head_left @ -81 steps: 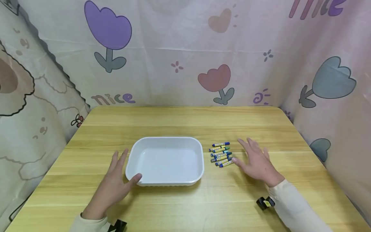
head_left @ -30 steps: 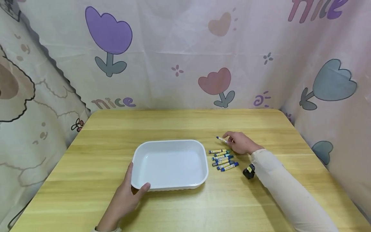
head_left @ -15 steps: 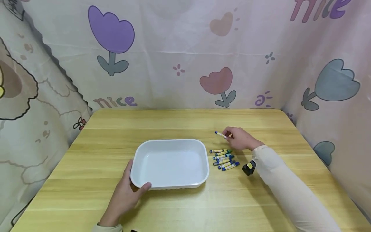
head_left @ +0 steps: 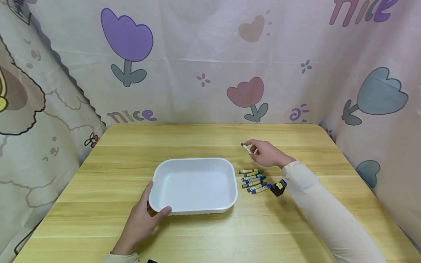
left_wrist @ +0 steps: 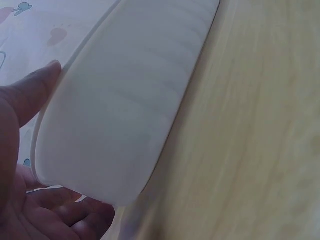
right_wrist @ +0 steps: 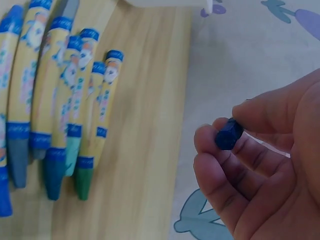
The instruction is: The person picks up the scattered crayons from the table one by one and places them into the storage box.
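Observation:
My left hand (head_left: 139, 223) grips the front-left corner of a white plastic tray (head_left: 194, 211), thumb on the rim and fingers along its left side. In the left wrist view, the fingers (left_wrist: 90, 220) curl under the corner of the tray wall (left_wrist: 115, 110). My right hand (head_left: 269, 154) pinches a crayon (head_left: 245, 148) between thumb and fingers, behind the pile and over the table. Its dark blue end (right_wrist: 229, 136) faces the camera in the right wrist view. Several crayons (head_left: 253, 181) with yellow wrappers and blue, green and grey tips lie right of the tray.
The pale wooden table (head_left: 210, 241) carries the tray and the crayons. A printed curtain (head_left: 184, 84) with tulips stands behind it and along both sides. A black wrist camera (head_left: 278, 187) hangs at the right sleeve, close to the crayon pile.
My right hand has picked up the rearmost crayon, then raised it and moved it slightly left, turning it. My left hand has closed on the tray, which sits slightly further right in view.

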Tool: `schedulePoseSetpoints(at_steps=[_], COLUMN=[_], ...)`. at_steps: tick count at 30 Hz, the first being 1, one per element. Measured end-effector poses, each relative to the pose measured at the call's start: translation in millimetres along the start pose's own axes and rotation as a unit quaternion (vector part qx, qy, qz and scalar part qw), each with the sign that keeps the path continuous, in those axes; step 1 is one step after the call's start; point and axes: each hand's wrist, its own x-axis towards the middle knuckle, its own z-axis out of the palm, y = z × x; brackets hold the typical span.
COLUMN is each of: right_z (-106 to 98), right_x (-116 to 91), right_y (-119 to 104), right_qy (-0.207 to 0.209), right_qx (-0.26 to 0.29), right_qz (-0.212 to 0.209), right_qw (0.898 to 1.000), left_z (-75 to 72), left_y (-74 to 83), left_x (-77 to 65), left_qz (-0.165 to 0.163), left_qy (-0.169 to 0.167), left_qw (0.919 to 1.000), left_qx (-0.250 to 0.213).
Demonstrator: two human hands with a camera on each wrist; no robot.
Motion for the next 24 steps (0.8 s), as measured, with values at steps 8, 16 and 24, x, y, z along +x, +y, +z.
schedulePoseSetpoints(at_steps=[8, 16, 24], right_z=[-1.4, 3.0, 11.9], right_x=[5.4, 11.9, 19.9], right_y=[-14.8, -27.7, -41.0], right_qy=[-0.016, -0.008, -0.009], right_qx=[0.004, 0.007, 0.004], right_qz=[-0.002, -0.028, -0.056], right_qw=[1.000, 1.000, 0.998], left_z=[-0.7, -0.4, 0.0], left_y=[0.8, 0.4, -0.9], left_x=[0.5, 1.0, 0.8], left_qz=[-0.010, -0.008, -0.005], left_qy=[-0.002, -0.002, 0.001], left_qw=[0.9999, 1.0000, 1.0000], left_qx=[0.001, 0.000, -0.001])
